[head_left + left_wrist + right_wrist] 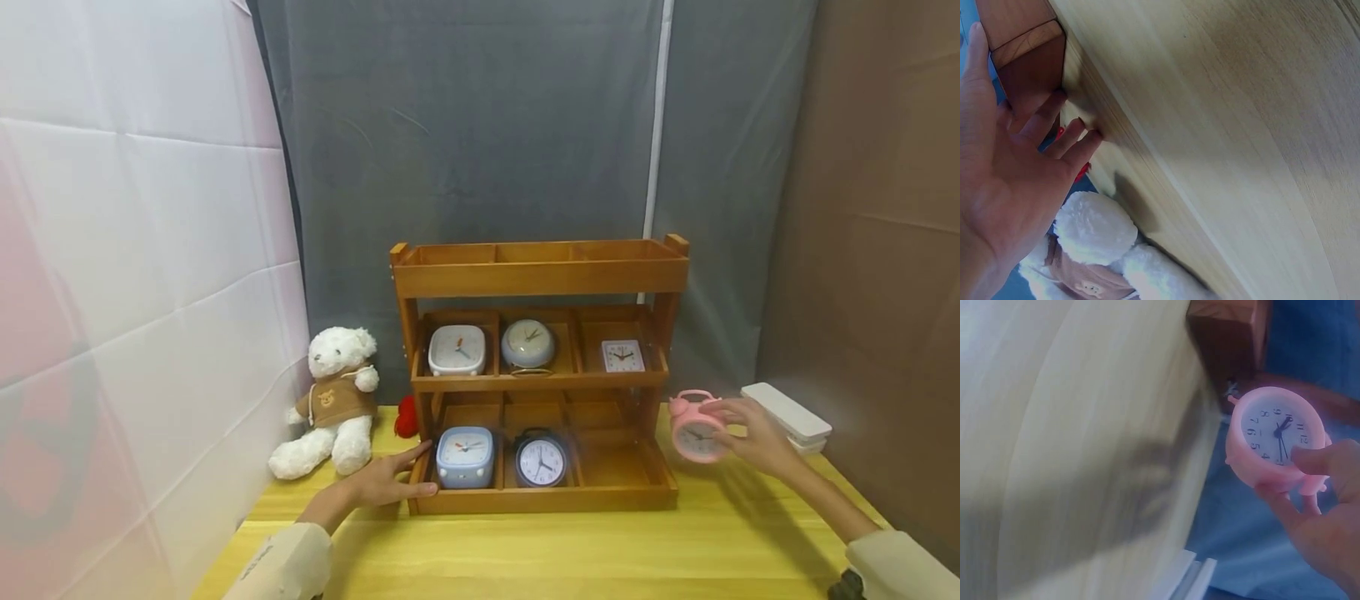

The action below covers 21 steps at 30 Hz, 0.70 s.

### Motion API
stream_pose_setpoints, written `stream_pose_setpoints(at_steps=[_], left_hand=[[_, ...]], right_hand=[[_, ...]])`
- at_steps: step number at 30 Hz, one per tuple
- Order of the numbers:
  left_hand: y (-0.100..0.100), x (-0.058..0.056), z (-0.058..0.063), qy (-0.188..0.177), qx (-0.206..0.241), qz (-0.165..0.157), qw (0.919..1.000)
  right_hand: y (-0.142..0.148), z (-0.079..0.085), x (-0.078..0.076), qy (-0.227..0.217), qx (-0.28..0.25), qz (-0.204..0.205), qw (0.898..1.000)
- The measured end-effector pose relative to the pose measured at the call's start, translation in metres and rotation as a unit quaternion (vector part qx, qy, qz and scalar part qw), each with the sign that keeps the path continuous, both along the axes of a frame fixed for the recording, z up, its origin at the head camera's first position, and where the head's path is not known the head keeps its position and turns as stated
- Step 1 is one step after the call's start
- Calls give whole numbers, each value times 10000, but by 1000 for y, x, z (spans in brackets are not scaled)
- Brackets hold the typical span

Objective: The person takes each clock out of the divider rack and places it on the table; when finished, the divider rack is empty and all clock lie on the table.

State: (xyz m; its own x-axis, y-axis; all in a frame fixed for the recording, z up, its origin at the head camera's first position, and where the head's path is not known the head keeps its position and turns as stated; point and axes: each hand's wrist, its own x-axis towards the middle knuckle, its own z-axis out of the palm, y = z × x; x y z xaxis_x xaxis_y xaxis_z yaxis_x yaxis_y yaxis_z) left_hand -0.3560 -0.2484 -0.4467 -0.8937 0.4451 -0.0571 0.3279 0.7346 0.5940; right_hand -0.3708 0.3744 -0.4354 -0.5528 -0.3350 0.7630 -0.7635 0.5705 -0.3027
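My right hand (753, 437) pinches a pink twin-bell alarm clock (697, 435) to the right of the wooden shelf (540, 279). In the right wrist view the thumb lies over the edge of the clock's face (1275, 434) and the fingers are behind its body. My left hand (386, 482) rests at the lower left corner of the shelf, fingers spread and fairly straight. Close to those fingers, in the bottom tier, sits a light-blue square clock (465, 458). Beside it a dark round alarm clock (542, 461) occupies the middle compartment.
On the middle tier stand a white square clock (457, 350), a round grey clock (528, 343) and a small pale square clock (623, 356). A white teddy bear (333, 404) sits left, near a red object (407, 417). White flat boxes (786, 414) lie at the right.
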Motion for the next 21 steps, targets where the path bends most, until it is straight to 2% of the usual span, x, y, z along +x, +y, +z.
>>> stream_pose_setpoints(at_steps=[4,8,18,21], left_hand=[[0,0,1,-10,-10,-4,10000],[0,0,1,0,-10,-29,10000],[2,7,5,-2,-15,-13,10000],[3,6,6,-5,13,0,10000]], right_hand=[[-1,-9,-11,-66,-16,-119,9999],[-1,-15,-18,-309,-96,-266,9991],[-3,-35,-42,-430,-390,10,9983],[-4,-39,-47,-505,-524,-107,9973]])
